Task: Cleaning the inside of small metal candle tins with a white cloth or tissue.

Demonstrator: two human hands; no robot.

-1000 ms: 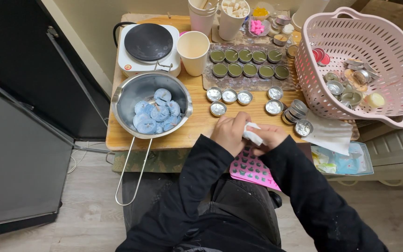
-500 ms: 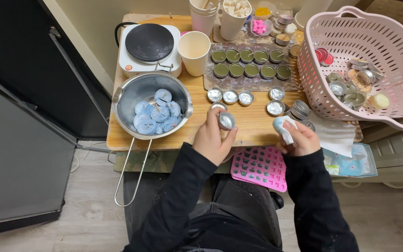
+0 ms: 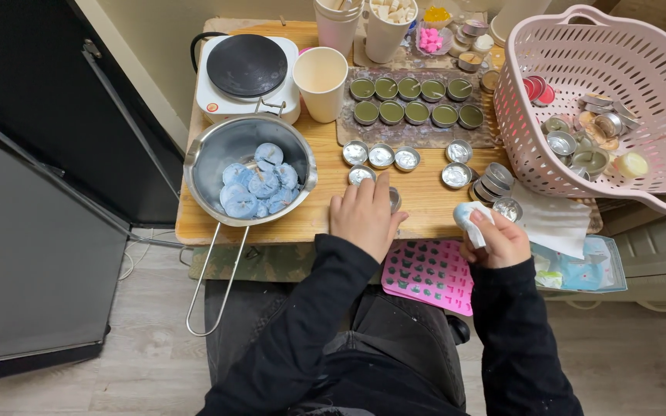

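Observation:
My left hand (image 3: 364, 212) lies palm-down on the wooden table (image 3: 425, 204), fingers curled over a small metal tin (image 3: 394, 199) that stands on the wood just below a row of empty tins (image 3: 381, 156). My right hand (image 3: 500, 239) hovers at the table's front edge and grips a pale blue wax disc (image 3: 468, 213) together with a bit of white tissue. A pink silicone mould (image 3: 429, 270) rests on my lap between both arms.
A steel saucepan (image 3: 217, 150) with several blue wax discs (image 3: 258, 183) sits at the left, a hot plate (image 3: 247, 65) and paper cup (image 3: 321, 73) behind it. Green-filled tins (image 3: 414, 100) stand on a tray. A pink basket (image 3: 641, 69) of tins is on the right, a white tissue (image 3: 553, 219) beside it.
My hands, joined at the table edge a second ago, have parted. The left one brought a tin down onto the table; the right one carried the wax disc off to the right.

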